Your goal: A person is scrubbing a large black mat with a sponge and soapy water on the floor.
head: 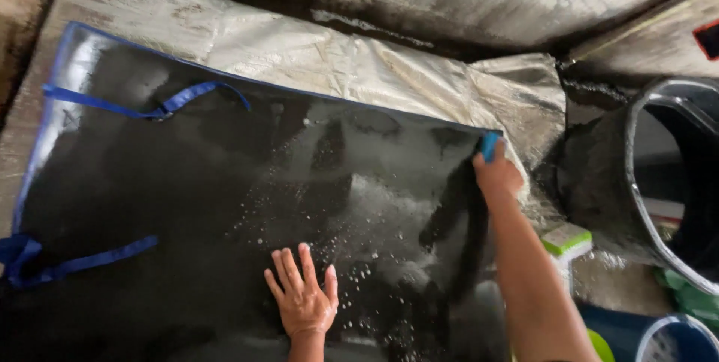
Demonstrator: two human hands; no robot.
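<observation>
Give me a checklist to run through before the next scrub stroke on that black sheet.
1. Left hand flat on the black sheet, pinning it: ok.
2. Right hand gripping the blue scrubber: ok.
3. Scrubber on the sheet, at its far right corner: ok.
4. Suds and water on the sheet between the hands: ok.
5. Blue straps away from both hands: ok.
6. Sheet lying flat on the silver cover: ok where visible; near edge out of view, cannot tell.
</observation>
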